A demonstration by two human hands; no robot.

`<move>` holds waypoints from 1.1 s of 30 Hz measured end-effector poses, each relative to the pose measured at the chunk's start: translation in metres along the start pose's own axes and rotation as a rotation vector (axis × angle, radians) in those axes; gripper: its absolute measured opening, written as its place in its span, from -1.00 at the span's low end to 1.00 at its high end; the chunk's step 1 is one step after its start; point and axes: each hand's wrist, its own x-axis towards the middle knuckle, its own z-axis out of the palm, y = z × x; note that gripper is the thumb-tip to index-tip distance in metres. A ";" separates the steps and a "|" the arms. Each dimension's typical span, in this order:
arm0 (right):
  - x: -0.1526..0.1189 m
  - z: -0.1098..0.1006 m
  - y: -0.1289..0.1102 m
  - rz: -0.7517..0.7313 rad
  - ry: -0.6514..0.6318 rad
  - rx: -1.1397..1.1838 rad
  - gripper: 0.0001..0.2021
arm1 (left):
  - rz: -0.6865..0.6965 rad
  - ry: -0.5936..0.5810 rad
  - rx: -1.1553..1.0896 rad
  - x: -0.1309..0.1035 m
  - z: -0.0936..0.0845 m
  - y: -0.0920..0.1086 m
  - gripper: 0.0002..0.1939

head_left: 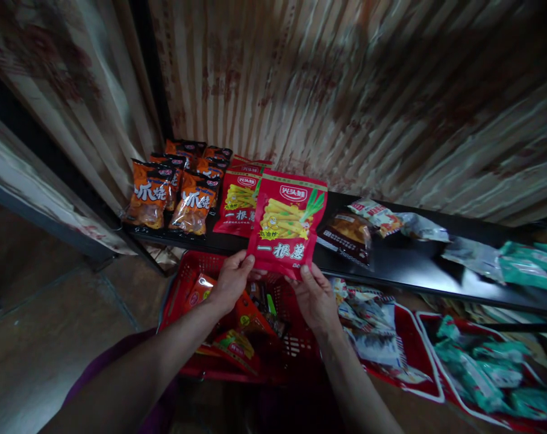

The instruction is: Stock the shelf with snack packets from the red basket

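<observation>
The person's left grip [231, 280] pinches a red bag [286, 226] at its lower left corner, thumb on the front; the right grip [317, 300] pinches the lower right corner the same way; most of the bag rises beyond the two grips, printed face toward the person, its bottom edge between them; it partly hides a second red bag [232, 208] standing on the black shelf [409, 260]; whether the held bag touches the shelf cannot be told; orange bags [194, 202] stand just left of the second one; a brown packet [348, 232] lies to the right; below the grips is a red basket [201, 261] with packets [238, 345] inside.
</observation>
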 end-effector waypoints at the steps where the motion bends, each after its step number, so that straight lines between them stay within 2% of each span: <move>1: 0.000 0.001 0.001 0.007 0.007 0.001 -0.83 | 0.001 0.009 0.012 0.000 -0.001 0.000 -0.74; 8: 0.005 0.020 0.008 0.044 0.032 -0.031 -0.82 | 0.028 0.079 0.044 0.003 -0.018 0.010 -0.75; 16: 0.028 0.052 0.014 0.040 0.020 -0.036 -0.79 | 0.111 0.145 -0.003 0.018 -0.036 0.022 -0.74; 22: 0.044 0.070 0.020 0.032 0.007 -0.060 -0.77 | 0.132 0.224 -0.074 0.026 -0.044 0.022 -0.54; 33: 0.057 0.075 0.033 0.032 0.005 -0.148 -0.75 | 0.124 0.197 -0.030 0.027 -0.054 0.010 -0.38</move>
